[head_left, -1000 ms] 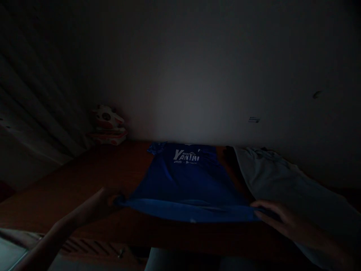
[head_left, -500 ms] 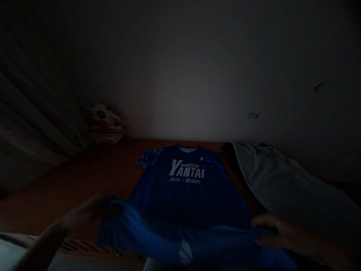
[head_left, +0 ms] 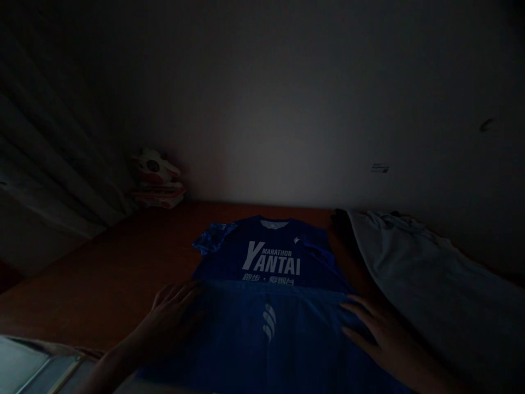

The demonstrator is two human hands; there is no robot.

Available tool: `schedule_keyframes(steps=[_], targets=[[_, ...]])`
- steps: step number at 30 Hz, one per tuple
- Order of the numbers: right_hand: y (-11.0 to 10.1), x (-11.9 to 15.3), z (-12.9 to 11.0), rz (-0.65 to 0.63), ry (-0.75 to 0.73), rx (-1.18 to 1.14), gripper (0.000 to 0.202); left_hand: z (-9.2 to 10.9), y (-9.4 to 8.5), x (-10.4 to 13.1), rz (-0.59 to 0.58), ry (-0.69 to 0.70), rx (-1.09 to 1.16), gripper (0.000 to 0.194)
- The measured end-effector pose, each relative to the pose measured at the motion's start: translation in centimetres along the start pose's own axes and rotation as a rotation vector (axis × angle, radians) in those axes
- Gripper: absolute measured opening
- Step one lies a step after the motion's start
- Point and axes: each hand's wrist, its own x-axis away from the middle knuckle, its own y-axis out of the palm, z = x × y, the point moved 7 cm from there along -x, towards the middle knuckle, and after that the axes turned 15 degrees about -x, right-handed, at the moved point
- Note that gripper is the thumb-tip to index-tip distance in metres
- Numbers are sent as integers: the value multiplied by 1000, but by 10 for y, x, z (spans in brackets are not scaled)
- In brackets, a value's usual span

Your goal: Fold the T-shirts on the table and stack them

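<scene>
A blue T-shirt (head_left: 270, 262) with white "MARATHON YANTAI" lettering lies front up, collar toward the wall. Its lower part (head_left: 303, 328) is folded up over the chest, showing a white leaf-like logo and reaching the bottom line of print. My left hand (head_left: 174, 309) rests at the left end of the folded edge, fingers stretched over the cloth; its thumb is hard to see in the dark. At the right end, my right hand (head_left: 371, 325) lies on the fabric with thumb and fingers apart.
Underneath is a reddish-brown wooden surface (head_left: 102, 284). Grey cloth (head_left: 410, 262) lies along the right. A white and red toy-like object (head_left: 158, 178) stands at the back left, near a curtain (head_left: 53, 158). Behind rises a plain wall (head_left: 287, 120).
The shirt's lower part, held loosely bunched between both hands before, has moved away from me and now lies flat over the chest. Both hands have come down with it and loosened.
</scene>
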Motion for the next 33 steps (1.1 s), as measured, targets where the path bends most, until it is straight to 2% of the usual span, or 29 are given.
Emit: schedule_keyframes(steps=[1,3,6,9,11,13,15,18,21,24,26,28,31,33], targets=[[-4,-7,-2,23,-15,-4,46,-6,-3,-3,29,-19,-11,44],[-10,-31,-6,111,-59,-23,43,-18,-4,-25,94,-68,-3,43],[-12,-84,-8,252,-112,-36,41,-30,7,-84,150,-120,67,49],[-4,-133,-6,315,-86,52,44,-34,31,-141,76,-140,78,59],[4,-156,-3,304,-41,119,51,-39,48,-162,-28,-182,27,63],[8,-172,7,273,27,158,52,-51,61,-169,-137,-247,-33,63],[6,-180,22,250,109,172,42,-66,66,-167,-207,-309,-68,62],[-10,-182,49,289,224,182,29,-92,60,-161,-213,-403,-82,56],[-35,-173,64,427,318,226,41,-116,49,-156,-193,-525,-101,52],[-43,-165,51,518,288,276,50,-136,41,-154,-195,-650,-112,58],[-33,-165,32,504,197,288,49,-144,38,-157,-209,-687,-95,58],[-15,-167,10,477,76,252,44,-148,36,-164,-246,-685,-56,48],[10,-169,-14,485,-78,116,37,-144,28,-177,-276,-662,-1,35],[22,-171,-23,489,-116,20,35,-130,15,-184,-224,-640,5,36]])
